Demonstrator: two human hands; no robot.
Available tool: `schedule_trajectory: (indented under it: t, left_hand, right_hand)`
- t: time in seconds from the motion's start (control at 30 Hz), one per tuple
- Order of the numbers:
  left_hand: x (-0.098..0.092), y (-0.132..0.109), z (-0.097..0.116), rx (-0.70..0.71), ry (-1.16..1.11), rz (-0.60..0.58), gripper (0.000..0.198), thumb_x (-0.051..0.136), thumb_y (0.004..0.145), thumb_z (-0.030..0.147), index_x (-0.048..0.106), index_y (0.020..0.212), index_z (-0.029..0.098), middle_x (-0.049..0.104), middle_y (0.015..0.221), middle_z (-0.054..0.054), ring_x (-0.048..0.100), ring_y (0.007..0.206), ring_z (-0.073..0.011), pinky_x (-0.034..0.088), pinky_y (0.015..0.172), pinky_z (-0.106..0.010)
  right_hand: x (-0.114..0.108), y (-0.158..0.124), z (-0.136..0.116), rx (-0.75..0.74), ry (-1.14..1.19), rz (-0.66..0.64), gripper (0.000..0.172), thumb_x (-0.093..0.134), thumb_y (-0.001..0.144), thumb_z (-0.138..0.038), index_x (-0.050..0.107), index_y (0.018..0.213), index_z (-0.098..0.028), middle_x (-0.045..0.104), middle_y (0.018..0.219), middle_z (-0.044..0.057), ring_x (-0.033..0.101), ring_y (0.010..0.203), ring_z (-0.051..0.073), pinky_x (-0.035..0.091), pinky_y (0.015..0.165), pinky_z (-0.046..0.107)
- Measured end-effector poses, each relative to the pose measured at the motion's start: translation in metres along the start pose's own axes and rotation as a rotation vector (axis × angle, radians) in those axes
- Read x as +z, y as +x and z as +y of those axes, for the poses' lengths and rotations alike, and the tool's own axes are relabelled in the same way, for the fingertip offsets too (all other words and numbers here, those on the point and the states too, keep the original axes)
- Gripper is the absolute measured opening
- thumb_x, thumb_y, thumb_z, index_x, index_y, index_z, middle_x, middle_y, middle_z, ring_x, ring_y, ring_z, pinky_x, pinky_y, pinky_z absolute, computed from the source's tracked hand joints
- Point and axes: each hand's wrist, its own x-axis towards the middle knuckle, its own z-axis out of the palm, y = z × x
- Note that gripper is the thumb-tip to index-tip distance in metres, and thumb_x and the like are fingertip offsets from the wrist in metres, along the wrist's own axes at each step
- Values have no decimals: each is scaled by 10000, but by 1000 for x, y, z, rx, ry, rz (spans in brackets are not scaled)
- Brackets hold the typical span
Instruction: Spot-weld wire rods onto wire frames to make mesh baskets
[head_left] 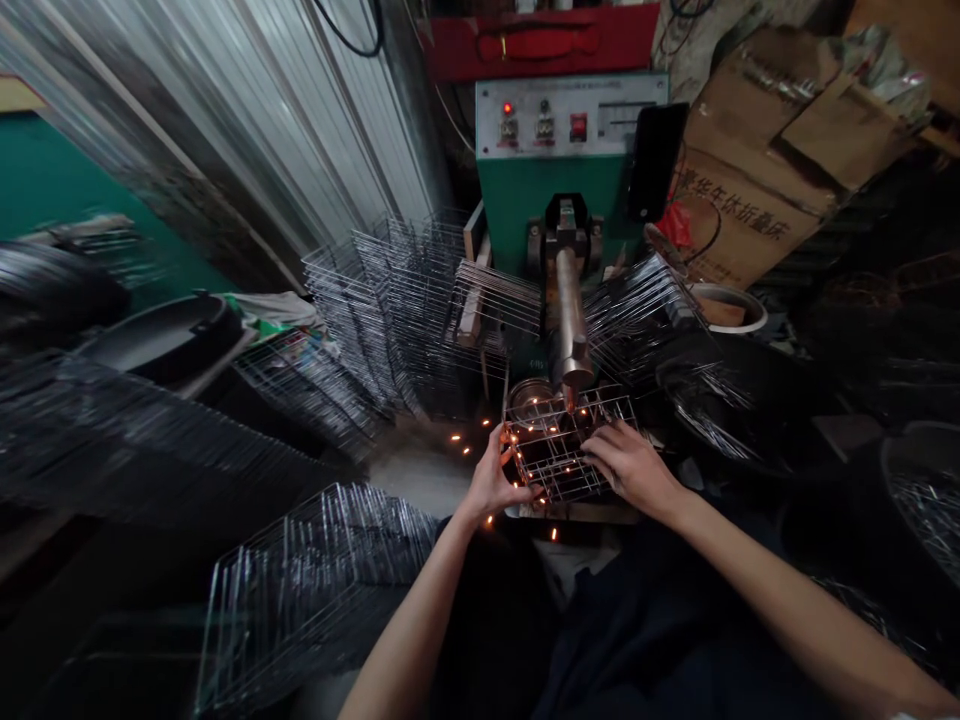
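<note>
Far left: a flat stack of wire racks (300, 590) is lying in the lower foreground, blurred. Above it, further wire panels (375, 300) are standing on edge in a leaning row.

Centre left: the left hand (496, 480) is gripping the left rim of the wire basket (562, 445), with the thumb hooked over the edge.

Centre: the wire basket is a shallow rectangular cage of thin, bright steel rods crossing in an open grid, with low sides. It is sitting directly under the tip of the welding arm (570, 320), a thick cylindrical bar that is projecting from the green machine (570, 115). Orange sparks (465, 445) are scattering over the basket's wires and across the surface to its left.

Centre right: the right hand (634, 465) is holding the basket's right side, with its fingers curling over the top wires.

Right: a dark phone (656, 160) is hanging beside the control panel, and folded cardboard (757, 170) is leaning behind it.
</note>
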Motion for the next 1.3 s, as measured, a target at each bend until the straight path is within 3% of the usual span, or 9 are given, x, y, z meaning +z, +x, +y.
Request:
schedule_trajectory:
  t: [0.27,0.5,0.7,0.93,1.13,1.23,1.3]
  left_hand:
    - [-10,31,-5,-85,-147,1,1211,925,508,321,199,1476,283,410,1418,-152,624,1148,-323,502,1008,-571]
    - [-14,39,-4,-90,-110,8,1213,934,497,309,218,1476,275,417,1417,-160,590,1199,-350,505,1008,-574]
    - [-21,63,-3,-131,-168,-39,1201,934,504,332,226,1472,266,396,1441,-176,603,1181,-344,524,982,-564]
    - [-25,81,-10,-102,-214,-92,1225,932,506,300,203,1491,297,374,1467,-175,559,1235,-379,521,967,-604]
    - [-20,81,-34,-15,-260,-101,1250,933,524,272,181,1520,340,343,1525,-145,450,1371,-362,372,1115,-625]
    - [-12,74,-57,-65,-275,-183,1381,940,494,263,53,1544,392,220,1606,-142,393,1422,-346,324,1143,-620]
    - [-6,70,-71,-134,-302,-259,1388,932,500,280,27,1548,382,243,1599,-151,410,1414,-332,319,1131,-641]
  right_hand:
    - [10,21,15,125,-82,101,207,520,1006,-310,629,885,-182,576,904,87,502,870,234,437,835,354]
    - [9,24,24,163,-133,96,284,504,1008,-386,658,896,-175,588,890,105,508,855,249,435,792,368]
    - [10,37,38,154,-152,75,153,527,988,-246,637,908,-177,559,887,86,489,866,241,426,820,352]
    - [11,41,44,146,-115,76,152,517,981,-195,628,878,-180,545,869,80,475,861,239,429,826,351]
    - [1,35,40,155,49,122,207,469,990,-198,665,927,-190,594,901,90,524,893,242,471,789,351]
    - [-9,21,35,208,194,166,234,426,998,-196,656,954,-183,621,947,98,577,913,230,488,784,332]
    - [-16,8,28,274,296,164,224,427,1006,-233,644,964,-193,649,949,89,618,894,218,499,789,327]
